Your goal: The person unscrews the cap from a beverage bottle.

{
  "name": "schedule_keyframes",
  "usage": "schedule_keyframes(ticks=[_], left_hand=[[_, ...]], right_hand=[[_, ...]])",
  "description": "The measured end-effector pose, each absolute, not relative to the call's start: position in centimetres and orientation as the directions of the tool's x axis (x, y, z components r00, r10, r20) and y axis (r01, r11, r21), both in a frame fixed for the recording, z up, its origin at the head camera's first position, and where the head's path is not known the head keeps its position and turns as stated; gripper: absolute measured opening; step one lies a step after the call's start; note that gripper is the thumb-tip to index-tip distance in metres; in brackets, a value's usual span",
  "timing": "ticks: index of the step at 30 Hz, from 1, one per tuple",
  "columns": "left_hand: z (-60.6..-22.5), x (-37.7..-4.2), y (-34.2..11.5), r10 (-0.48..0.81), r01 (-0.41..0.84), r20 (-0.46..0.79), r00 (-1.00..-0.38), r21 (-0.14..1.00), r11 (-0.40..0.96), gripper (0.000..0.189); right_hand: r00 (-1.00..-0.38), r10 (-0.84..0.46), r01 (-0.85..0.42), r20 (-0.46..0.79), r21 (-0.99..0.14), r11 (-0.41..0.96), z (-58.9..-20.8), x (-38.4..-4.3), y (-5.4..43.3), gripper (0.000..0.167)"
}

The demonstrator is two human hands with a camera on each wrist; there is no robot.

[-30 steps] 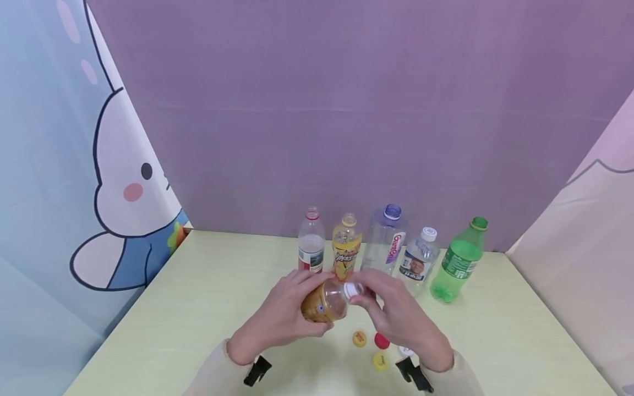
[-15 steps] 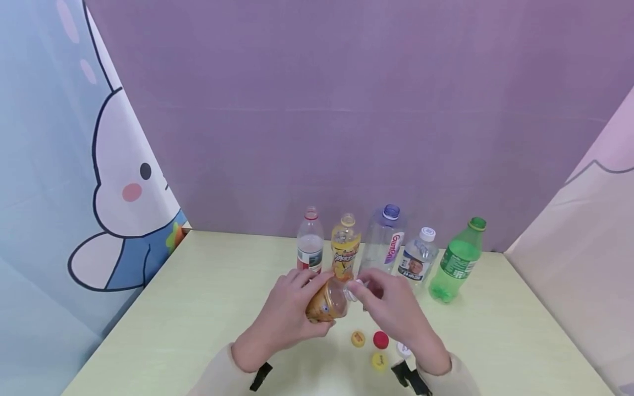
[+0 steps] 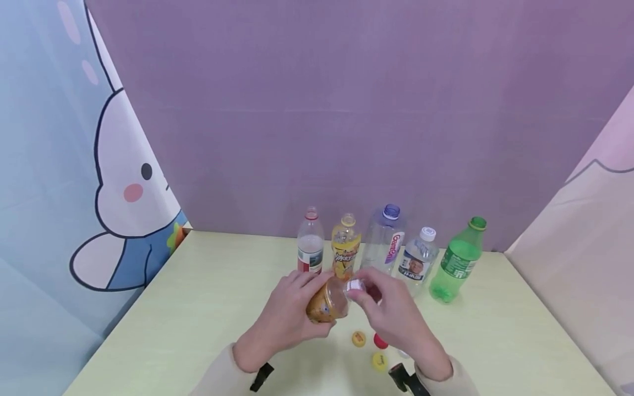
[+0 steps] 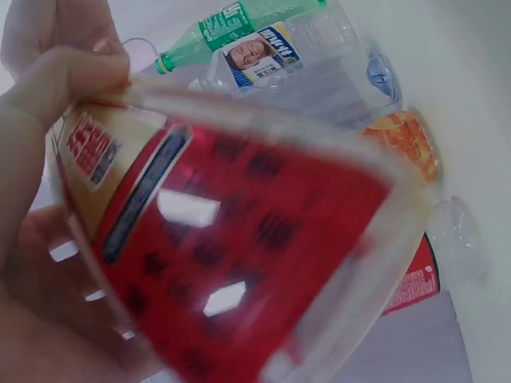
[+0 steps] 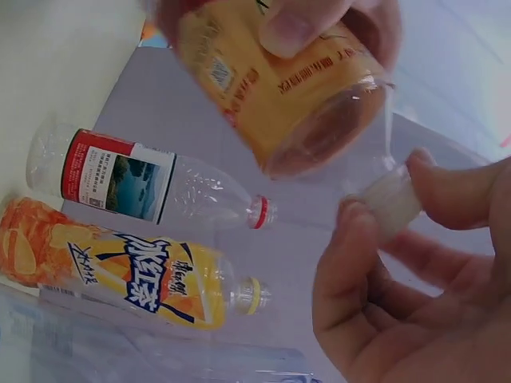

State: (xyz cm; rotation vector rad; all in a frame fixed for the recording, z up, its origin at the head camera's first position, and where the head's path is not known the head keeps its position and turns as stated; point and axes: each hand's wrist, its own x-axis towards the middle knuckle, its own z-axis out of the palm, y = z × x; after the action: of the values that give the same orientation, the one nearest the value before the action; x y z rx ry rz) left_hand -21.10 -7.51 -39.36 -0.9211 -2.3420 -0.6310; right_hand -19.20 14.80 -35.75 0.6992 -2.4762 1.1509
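My left hand (image 3: 289, 311) grips a clear plastic bottle (image 3: 324, 305) with an orange-yellow label, tilted so its neck points right. In the left wrist view the bottle's red label side (image 4: 231, 231) fills the middle. At the bottle's mouth, my right hand (image 3: 391, 305) pinches a white cap (image 3: 354, 285) between thumb and fingers. The right wrist view shows this cap (image 5: 391, 199) pale and blurred in the fingertips; whether it still sits on the threads I cannot tell. Below the hands lie an orange cap (image 3: 359, 339), a red cap (image 3: 381, 341), a yellow cap (image 3: 380, 361) and a partly hidden white cap.
Behind the hands stand a red-labelled bottle (image 3: 310, 247), a yellow iced tea bottle (image 3: 346, 250), a large clear bottle (image 3: 378, 245) with a blue neck, a white-capped bottle (image 3: 418, 258) and a green bottle (image 3: 457, 261). A purple cloth (image 3: 346, 110) hangs behind the table (image 3: 198, 297).
The right thumb and fingers have shifted around the white cap, covering it and then showing it again. The bottle in my left hand has moved slightly right. Standing bottles stay put.
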Motion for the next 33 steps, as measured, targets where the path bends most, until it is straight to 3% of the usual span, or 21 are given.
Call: schedule_keyframes(ticks=[4, 12, 23, 30, 33], left_hand=[[-39.3, -21.1, -7.6, 0.479, 0.716, 0.579, -0.660, 0.291, 0.635, 0.079], [-39.2, -21.2, -7.7, 0.483, 0.717, 0.569, -0.666, 0.309, 0.624, 0.079], [-39.1, -21.2, -7.7, 0.482, 0.711, 0.571, -0.665, 0.285, 0.643, 0.080], [-39.0, -21.1, -7.7, 0.484, 0.715, 0.585, -0.651, 0.258, 0.650, 0.082], [-39.0, -21.1, -7.8, 0.484, 0.716, 0.587, -0.649, 0.256, 0.650, 0.082]], right_hand=[[-0.771, -0.382, -0.634, 0.510, -0.554, 0.540, -35.6, -19.3, 15.3, 0.025], [-0.743, -0.456, -0.669, 0.489, -0.521, 0.531, -35.2, -19.4, 15.9, 0.034], [-0.692, -0.401, -0.720, 0.601, -0.528, 0.451, -35.7, -19.9, 15.4, 0.012], [-0.756, -0.353, -0.650, 0.551, -0.570, 0.502, -35.6, -19.9, 15.5, 0.032], [-0.805, -0.338, -0.590, 0.488, -0.594, 0.547, -35.4, -19.9, 15.7, 0.030]])
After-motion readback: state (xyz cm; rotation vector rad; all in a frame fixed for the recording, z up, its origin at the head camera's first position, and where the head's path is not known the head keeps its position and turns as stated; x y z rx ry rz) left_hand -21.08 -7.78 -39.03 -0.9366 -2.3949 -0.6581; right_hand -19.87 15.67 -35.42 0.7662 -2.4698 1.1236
